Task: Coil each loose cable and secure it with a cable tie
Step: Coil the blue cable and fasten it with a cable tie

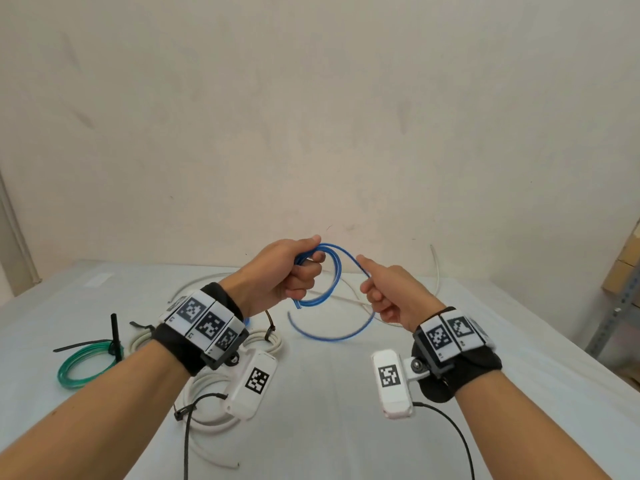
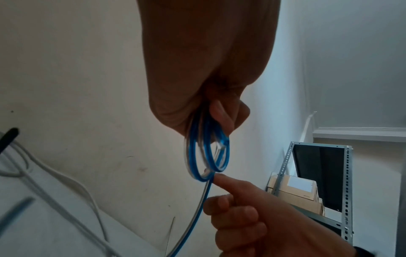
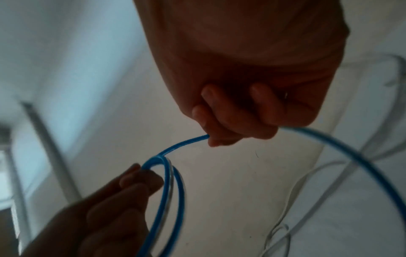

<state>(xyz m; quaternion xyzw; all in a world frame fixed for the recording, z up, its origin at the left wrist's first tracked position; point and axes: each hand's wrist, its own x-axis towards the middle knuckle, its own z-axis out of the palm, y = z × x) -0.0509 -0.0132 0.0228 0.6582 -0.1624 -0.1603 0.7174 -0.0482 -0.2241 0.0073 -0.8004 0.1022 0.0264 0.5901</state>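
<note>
A thin, glossy blue cable [image 1: 334,271] is held in the air above the surface [image 1: 346,393], between both hands. Its wound part, a few round loops of smooth translucent-blue plastic, is gripped by the left hand [image 1: 287,271], whose fingers are curled round the bundle with the thumb pressed over the top. In the left wrist view the loops [image 2: 206,156] are seen hanging below the closed fingers, one cut end showing a pale core. The free run of the cable is pinched by the right hand [image 1: 388,292]: it is held between thumb and curled fingers while the index finger is stretched out along it. From that hand the cable sweeps down in a wide arc, blurred, just above the surface.

The surface is covered with a pale, slightly creased cloth. On it, to the left, a flat green translucent coil [image 1: 81,367] is bound with a black cable tie [image 1: 114,336] whose stiff tail stands up. Nearer the middle, coils of round white cable [image 1: 207,410] are lain, each cinched by a dark tie. Further loose white cable [image 1: 349,299] is lain beyond the hands, close to the plain, scuffed wall [image 1: 311,116].
</note>
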